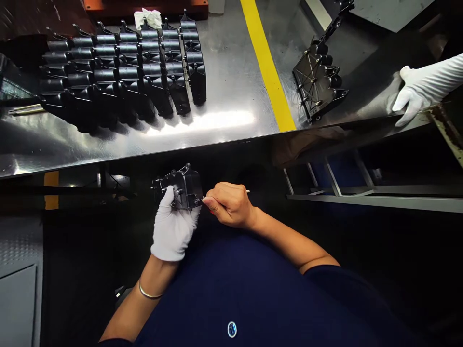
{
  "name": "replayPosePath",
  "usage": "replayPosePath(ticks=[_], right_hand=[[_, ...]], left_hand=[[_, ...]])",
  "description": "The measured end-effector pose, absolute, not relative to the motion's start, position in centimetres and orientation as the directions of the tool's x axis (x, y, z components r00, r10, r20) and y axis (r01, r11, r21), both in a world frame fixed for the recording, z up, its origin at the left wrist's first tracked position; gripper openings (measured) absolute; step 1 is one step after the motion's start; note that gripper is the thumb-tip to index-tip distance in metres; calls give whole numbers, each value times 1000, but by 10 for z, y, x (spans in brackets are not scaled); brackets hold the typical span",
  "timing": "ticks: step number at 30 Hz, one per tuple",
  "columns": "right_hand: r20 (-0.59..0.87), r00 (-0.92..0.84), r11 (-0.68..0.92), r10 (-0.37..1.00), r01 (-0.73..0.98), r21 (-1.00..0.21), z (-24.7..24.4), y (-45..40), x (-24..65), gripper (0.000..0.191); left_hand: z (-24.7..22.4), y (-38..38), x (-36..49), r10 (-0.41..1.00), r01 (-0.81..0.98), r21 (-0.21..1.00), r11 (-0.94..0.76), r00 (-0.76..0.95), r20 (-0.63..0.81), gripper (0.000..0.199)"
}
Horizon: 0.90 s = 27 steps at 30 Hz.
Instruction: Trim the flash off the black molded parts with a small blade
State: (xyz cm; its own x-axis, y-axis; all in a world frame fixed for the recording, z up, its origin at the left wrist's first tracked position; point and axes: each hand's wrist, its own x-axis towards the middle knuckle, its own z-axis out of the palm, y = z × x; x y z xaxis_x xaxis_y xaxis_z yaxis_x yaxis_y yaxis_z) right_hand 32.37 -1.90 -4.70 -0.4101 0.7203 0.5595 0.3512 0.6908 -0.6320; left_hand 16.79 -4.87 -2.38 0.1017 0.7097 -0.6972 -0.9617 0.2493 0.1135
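My left hand (173, 231), in a white glove, is closed around a black molded plastic part (190, 185) in front of my body, below the table edge. Its thumb presses on the part's face, where ribs and small posts show. My bare right hand (229, 203) is closed in a pinch around a thin tool (248, 191); the pale end sticks out behind the fist. The tool's front end meets the lower right corner of the black part. Most of the tool is hidden by the fingers, so its exact kind does not show.
On the metal table (231, 96) stand rows of similar black parts (130, 72) at left, with a crumpled white cloth (148, 19) behind. Right of the yellow stripe (267, 62) are more black parts (314, 82). Another person's gloved hand (415, 91) rests at far right, above a metal rack (333, 178).
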Motion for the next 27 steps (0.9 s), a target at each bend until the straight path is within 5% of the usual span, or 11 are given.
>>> replayPosePath(ticks=[7, 13, 18, 27], right_hand=[[528, -386, 637, 756, 249, -730, -48, -20, 325, 36], [252, -245, 279, 936, 86, -956, -44, -12, 332, 32], [63, -181, 57, 982, -39, -998, -47, -8, 326, 30], [448, -186, 464, 874, 49, -885, -50, -4, 326, 14]], left_hand=[[-26, -57, 167, 717, -968, 115, 224, 84, -693, 39], [-26, -61, 164, 755, -958, 91, 273, 154, -637, 41], [-22, -59, 168, 713, -955, 97, 280, 139, -688, 40], [-16, -58, 172, 642, -931, 117, 346, 144, -753, 42]])
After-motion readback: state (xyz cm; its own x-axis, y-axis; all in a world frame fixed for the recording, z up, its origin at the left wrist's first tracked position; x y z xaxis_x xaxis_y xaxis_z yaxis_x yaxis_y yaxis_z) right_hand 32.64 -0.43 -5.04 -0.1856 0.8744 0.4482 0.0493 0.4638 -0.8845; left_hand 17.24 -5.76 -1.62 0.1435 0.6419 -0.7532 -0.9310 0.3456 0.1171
